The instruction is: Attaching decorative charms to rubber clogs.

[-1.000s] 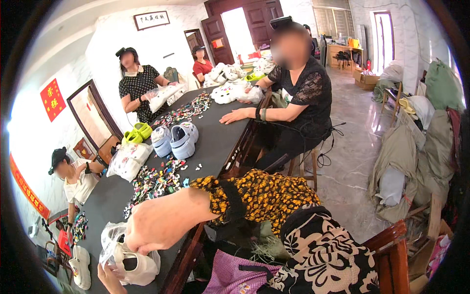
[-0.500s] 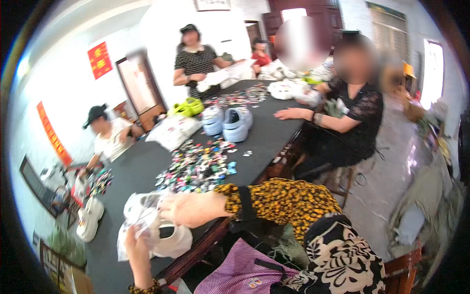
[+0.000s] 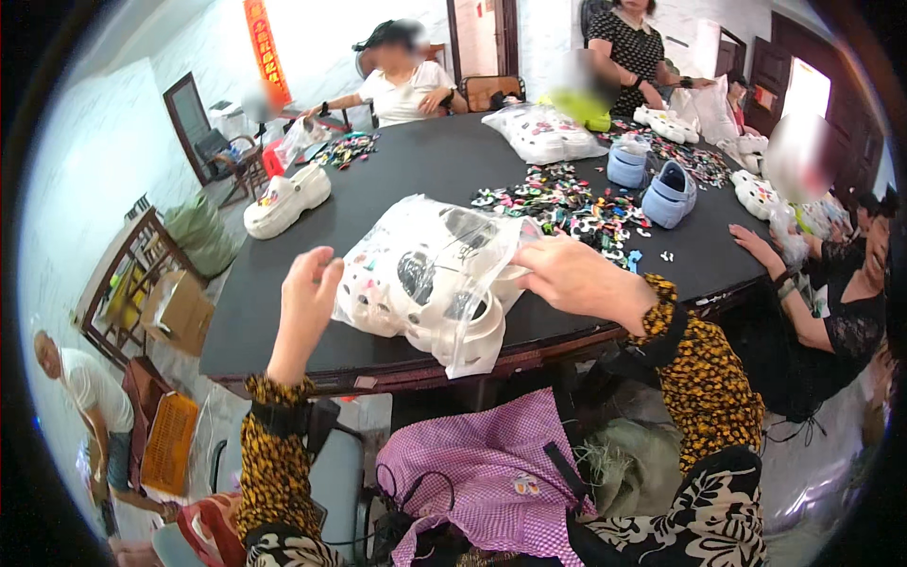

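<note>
A clear plastic bag (image 3: 452, 227) with white clogs (image 3: 420, 293) in it lies near the table's front edge. The clogs carry dark and coloured decorations, and one heel end shows at the bag's mouth. My right hand (image 3: 581, 279) pinches the edge of the bag on its right side. At the left, my left hand (image 3: 307, 307) is beside the bag, its fingers bent and slightly apart, with nothing visible in them. Beyond the bag spreads a pile of small colourful shoe charms (image 3: 581, 208). A single white clog (image 3: 287, 200) stands to the far left.
Two blue clogs (image 3: 669, 195) stand by the charms on the black table (image 3: 435, 156). A filled bag (image 3: 543, 132) lies behind them. Co-workers sit or stand round the far side and right. A purple checked cloth (image 3: 482, 463) covers my lap. An orange crate (image 3: 170, 444) is at lower left.
My view has swung left. My right hand has moved from over the clogs to the bag's right edge, and my left hand has come away from the plastic. The clogs now lie mostly inside the bag.
</note>
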The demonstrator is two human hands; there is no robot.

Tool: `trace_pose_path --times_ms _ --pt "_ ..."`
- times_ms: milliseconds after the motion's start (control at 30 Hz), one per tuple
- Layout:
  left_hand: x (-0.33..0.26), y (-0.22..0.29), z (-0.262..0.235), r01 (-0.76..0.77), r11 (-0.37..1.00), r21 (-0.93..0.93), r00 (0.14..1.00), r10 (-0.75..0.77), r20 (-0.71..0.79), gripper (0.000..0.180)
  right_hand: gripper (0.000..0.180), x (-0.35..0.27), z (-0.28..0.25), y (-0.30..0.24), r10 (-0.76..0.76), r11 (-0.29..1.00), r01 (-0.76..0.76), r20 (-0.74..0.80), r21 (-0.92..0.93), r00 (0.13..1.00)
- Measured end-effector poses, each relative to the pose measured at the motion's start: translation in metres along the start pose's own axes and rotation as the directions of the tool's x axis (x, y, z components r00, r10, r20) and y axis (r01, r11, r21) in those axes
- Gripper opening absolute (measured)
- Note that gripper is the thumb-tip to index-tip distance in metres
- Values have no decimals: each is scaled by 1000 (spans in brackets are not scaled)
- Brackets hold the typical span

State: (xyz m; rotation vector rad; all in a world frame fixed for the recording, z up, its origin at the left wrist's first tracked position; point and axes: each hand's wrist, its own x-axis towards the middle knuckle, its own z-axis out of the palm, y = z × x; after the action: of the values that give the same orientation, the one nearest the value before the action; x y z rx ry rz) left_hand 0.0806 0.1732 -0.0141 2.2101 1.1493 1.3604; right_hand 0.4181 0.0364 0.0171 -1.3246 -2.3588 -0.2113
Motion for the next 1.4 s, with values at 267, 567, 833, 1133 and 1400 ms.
trace_pose_path --times_ms 267,567,833,1133,1400 --pt "1 -114 26 194 965 174 977 -206 53 50 26 2 -5 -24 -92 995 93 16 -38 996" --pt "-26 -106 48 244 947 209 970 -240 -47 46 39 27 23 -14 -141 989 135 -103 -62 985" --pt "-22 -99 45 228 954 194 973 -219 -68 46 40 42 28 -11 -103 985 112 -69 134 992" --pt "-25 -99 42 221 955 198 975 -210 -77 46 51 54 40 -8 100 971 -100 10 218 995" --pt "-23 -98 47 149 979 141 984 -133 -122 40 49 41 32 0 -18 1000 18 83 3 996"
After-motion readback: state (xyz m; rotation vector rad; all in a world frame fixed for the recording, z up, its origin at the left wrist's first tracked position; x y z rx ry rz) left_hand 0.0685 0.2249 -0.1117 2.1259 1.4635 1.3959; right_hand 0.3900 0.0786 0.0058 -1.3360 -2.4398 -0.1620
